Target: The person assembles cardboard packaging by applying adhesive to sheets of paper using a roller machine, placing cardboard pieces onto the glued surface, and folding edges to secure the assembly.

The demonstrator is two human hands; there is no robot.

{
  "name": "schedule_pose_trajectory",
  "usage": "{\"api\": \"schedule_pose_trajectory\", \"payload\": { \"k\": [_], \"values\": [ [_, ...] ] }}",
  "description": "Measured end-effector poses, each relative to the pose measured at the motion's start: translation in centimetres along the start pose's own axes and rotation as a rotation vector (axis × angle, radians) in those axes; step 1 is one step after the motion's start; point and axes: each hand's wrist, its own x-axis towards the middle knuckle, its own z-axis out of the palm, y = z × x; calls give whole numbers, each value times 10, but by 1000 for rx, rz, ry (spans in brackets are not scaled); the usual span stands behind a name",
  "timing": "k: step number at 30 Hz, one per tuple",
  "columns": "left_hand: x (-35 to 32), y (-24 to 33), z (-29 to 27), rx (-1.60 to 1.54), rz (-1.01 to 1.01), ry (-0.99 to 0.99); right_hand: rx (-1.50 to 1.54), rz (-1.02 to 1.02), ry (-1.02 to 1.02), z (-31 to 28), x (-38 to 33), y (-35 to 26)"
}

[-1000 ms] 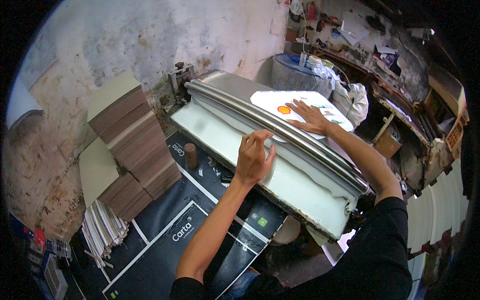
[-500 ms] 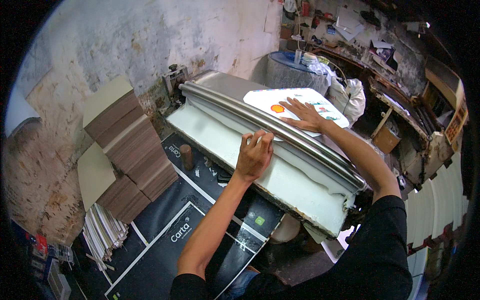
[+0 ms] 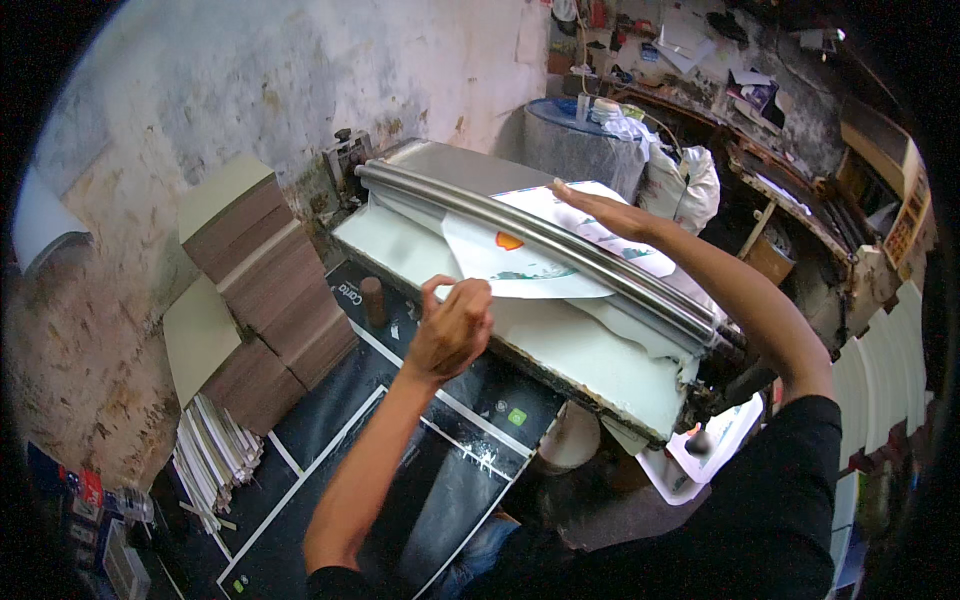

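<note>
A white printed sheet (image 3: pixel 548 283) with a red-yellow emblem and green pictures passes through a pair of long steel rollers (image 3: pixel 540 233). My left hand (image 3: pixel 450 328) is closed in a pinch on the sheet's near edge. Its front part hangs over a trough of white paste-like liquid (image 3: pixel 590 350). Behind the rollers, my right hand (image 3: pixel 612 214) is held flat with fingers stretched, over the sheet's back part; whether it touches the paper I cannot tell. The back part lies on the machine's grey metal top (image 3: pixel 440 160).
Stacks of grey-brown boards (image 3: pixel 262 265) stand left, above a bundle of paper strips (image 3: pixel 205 455). A dark table sheet (image 3: pixel 330 500) with white lines lies before the machine, holding a short brown cylinder (image 3: pixel 373 300). Behind are a blue-topped drum (image 3: pixel 580 145) and a white sack (image 3: pixel 685 195).
My left hand has drawn the sheet toward me through the rollers, moving left and nearer. The right hand has gone from pressing flat on the sheet to a raised, edge-on pose.
</note>
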Motion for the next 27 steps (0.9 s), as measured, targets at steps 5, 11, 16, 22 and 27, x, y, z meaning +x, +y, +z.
{"api": "schedule_pose_trajectory", "payload": {
  "k": [5, 11, 16, 22, 27],
  "values": [
    [-2, 26, -84, 33, 29, -12, -422, -225, -17, 10, -110, -74],
    [1, 63, -184, 129, 19, 14, -707, -318, 323, 93, -187, -77],
    [-11, 107, -243, 262, -107, 101, -380, -388, 432, 89, -197, -87],
    [-22, 157, -353, 138, -748, 230, 25, -451, 219, 72, -149, -168],
    [-99, 146, -368, -146, -1480, 130, 24, -236, -380, 168, -32, -167]
  ]
}}
